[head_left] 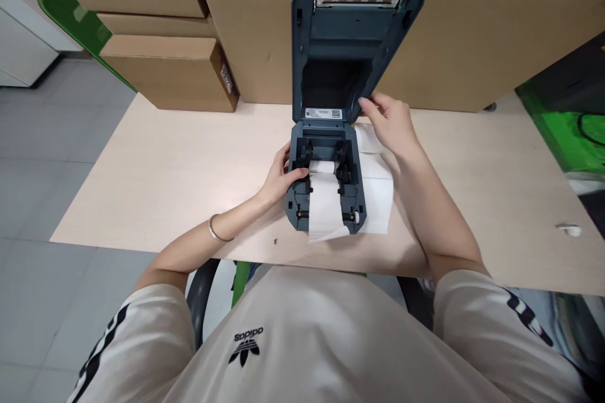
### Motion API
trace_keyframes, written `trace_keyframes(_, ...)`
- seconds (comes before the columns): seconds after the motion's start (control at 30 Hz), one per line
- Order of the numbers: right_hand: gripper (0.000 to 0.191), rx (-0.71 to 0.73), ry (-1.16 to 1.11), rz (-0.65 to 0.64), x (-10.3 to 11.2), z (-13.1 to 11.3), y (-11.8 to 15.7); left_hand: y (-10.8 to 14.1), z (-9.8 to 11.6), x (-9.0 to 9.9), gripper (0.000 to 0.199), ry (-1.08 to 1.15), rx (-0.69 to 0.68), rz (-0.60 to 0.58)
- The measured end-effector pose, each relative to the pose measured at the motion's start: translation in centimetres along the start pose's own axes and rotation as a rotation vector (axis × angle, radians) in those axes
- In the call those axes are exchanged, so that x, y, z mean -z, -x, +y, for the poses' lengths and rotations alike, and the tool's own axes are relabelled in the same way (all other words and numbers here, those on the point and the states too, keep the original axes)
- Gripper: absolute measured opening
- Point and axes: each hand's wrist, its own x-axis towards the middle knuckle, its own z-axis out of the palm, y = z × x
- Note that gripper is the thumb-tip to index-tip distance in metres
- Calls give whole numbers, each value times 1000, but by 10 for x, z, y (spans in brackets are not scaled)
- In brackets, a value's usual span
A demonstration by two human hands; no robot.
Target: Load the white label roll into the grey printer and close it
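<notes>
A dark grey label printer (297, 201) stands on the table with its lid (345, 34) raised steeply. Inside the base sits a small paper roll (322, 167), and its white paper strip (325, 204) runs over the front edge. My left hand (280, 181) grips the base's left side, thumb over the rim and fingers outside. At the lid's lower right edge, my right hand (390, 123) holds on with thumb and fingers; some fingertips are hidden behind it. Loose white label paper (378, 198) lies beside and partly under the printer's right side.
Large cardboard boxes (255, 44) line the table's back, with a smaller box (165, 72) at the left. A tiny dark bit (276, 241) lies near the front edge. A white earbud-like item (570, 230) is on the right, near a green surface with a black cable (586, 129).
</notes>
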Motion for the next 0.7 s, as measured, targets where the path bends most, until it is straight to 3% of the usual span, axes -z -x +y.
trace_keyframes(0.1, 53, 46, 153, 72, 18, -14, 11, -1, 0, 1, 82, -26, -30, 15)
trace_keyframes(0.17, 48, 118, 242, 34, 26, -28, 21, -2, 0, 1, 81, -40, -48, 32)
trace_keyframes(0.27, 41, 341, 294, -236, 21, -47, 37, -2, 2, 1, 80, -55, -61, 41)
trace_keyframes(0.37, 48, 497, 317, -478, 0, -53, 46, -1, 5, 0, 76, -62, -79, 33)
trace_keyframes(0.47, 45, 527, 378, -505, -15, -52, 49, 0, 8, -1, 75, -73, -114, 21)
trace_keyframes(0.7, 28, 487, 388, -539, -14, -51, 51, 0, 7, 4, 70, -132, -177, -13)
